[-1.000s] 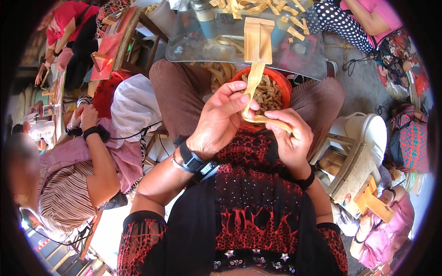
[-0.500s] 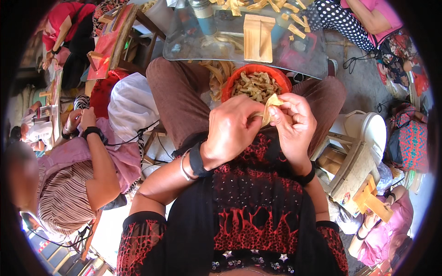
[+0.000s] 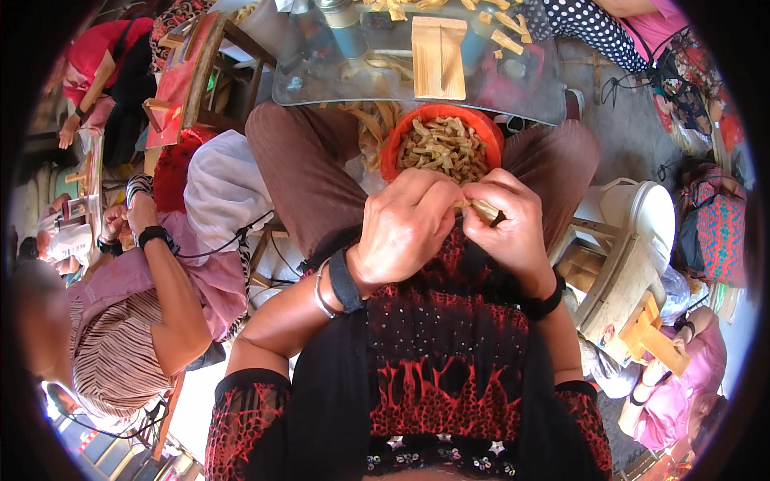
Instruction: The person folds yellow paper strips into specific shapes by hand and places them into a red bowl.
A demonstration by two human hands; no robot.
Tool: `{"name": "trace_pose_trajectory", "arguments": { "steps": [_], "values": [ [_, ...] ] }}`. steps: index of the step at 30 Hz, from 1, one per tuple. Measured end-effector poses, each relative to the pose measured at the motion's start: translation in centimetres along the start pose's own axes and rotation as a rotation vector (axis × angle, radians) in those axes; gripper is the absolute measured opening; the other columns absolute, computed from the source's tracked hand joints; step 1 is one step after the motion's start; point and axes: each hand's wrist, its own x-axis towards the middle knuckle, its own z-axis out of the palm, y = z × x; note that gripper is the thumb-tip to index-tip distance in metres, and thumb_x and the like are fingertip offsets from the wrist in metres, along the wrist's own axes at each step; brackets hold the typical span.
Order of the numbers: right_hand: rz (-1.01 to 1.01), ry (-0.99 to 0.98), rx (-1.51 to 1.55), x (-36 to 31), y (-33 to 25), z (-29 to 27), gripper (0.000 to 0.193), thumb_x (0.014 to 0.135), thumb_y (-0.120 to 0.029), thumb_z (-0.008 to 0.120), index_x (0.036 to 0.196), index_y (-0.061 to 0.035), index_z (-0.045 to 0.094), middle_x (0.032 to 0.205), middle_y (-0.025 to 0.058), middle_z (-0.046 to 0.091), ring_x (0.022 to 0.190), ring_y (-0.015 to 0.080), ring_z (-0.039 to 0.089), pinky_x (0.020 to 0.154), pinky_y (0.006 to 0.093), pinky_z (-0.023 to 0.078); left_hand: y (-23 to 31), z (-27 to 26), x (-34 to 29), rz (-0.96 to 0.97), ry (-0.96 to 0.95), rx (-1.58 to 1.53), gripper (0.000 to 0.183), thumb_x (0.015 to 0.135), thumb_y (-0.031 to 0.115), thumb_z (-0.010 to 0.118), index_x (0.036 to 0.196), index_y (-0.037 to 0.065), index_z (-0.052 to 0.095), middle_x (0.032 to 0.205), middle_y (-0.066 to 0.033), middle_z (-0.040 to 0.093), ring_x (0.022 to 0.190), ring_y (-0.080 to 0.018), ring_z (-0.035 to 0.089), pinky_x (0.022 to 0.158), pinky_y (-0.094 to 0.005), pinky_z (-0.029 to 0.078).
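My left hand (image 3: 407, 228) and my right hand (image 3: 512, 232) meet just in front of a red bowl (image 3: 388, 154). Pinched between their fingers is a pale yellow, folded strip (image 3: 484, 211); most of it is hidden by the fingers. Its material is hard to make out. Both hands are closed on it. Many twisted, brownish-yellow pieces (image 3: 443, 148) fill the bowl, which sits between my knees.
Beyond the bowl is a glass-topped table (image 3: 309, 88) with a grooved wooden block (image 3: 439, 56), a blue metal-lidded container (image 3: 341, 28) and scattered yellow strips (image 3: 506, 42). A white bucket (image 3: 651, 224) and wooden stool (image 3: 613, 276) stand at right. Another person (image 3: 120, 337) works at left.
The strip's flared yellow end stood up between my hands before; now it is folded down and mostly covered. My right hand has turned inward and lowered, its fingers curling around the strip.
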Motion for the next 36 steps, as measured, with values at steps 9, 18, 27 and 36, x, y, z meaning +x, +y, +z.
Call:
{"name": "trace_pose_trajectory", "arguments": {
  "steps": [9,18,27,36],
  "values": [
    [0.085,0.000,0.115,-0.9,0.7,0.4,0.017,0.068,0.000,0.061,0.085,-0.0010,0.062,0.101,0.0095,0.049,0.085,0.0203,0.057,0.071,0.0296,0.047,-1.2,-0.7,1.7,-0.638,-0.303,-0.734,0.026,0.075,-0.004,0.069,0.096,0.003,0.055,0.081,-0.0013,0.060,0.073,-0.0082,0.060,0.067,-0.0235,0.049],
    [0.429,0.106,1.231,-1.8,1.4,2.0,0.022,0.086,0.002,0.049,0.103,0.0033,0.064,0.117,0.0058,0.048,0.106,0.0144,0.052,0.094,0.0277,0.040,-1.4,1.7,0.3,-0.123,-0.020,-0.235,0.019,0.076,-0.003,0.073,0.090,0.003,0.062,0.078,-0.0062,0.057,0.067,-0.0152,0.061,0.060,-0.0264,0.049],
    [0.133,-0.081,0.414,-1.7,1.4,0.2,0.018,0.091,-0.003,0.060,0.109,0.0020,0.063,0.102,0.0087,0.057,0.091,0.0172,0.058,0.079,0.0258,0.047,-2.2,-0.6,1.3,-0.429,-0.273,-0.607,0.023,0.077,0.006,0.078,0.094,0.000,0.064,0.084,-0.0078,0.067,0.076,-0.0156,0.066,0.063,-0.0259,0.052],
    [0.020,0.008,0.061,0.3,-1.1,-1.2,0.016,0.084,0.003,0.065,0.098,-0.0004,0.068,0.089,0.0108,0.062,0.078,0.0204,0.061,0.069,0.0286,0.049,-2.7,-1.1,0.9,-0.149,-0.303,-0.539,0.024,0.085,0.024,0.070,0.077,0.003,0.059,0.068,-0.0094,0.055,0.062,-0.0292,0.056,0.054,-0.0350,0.043]
  ]
}}
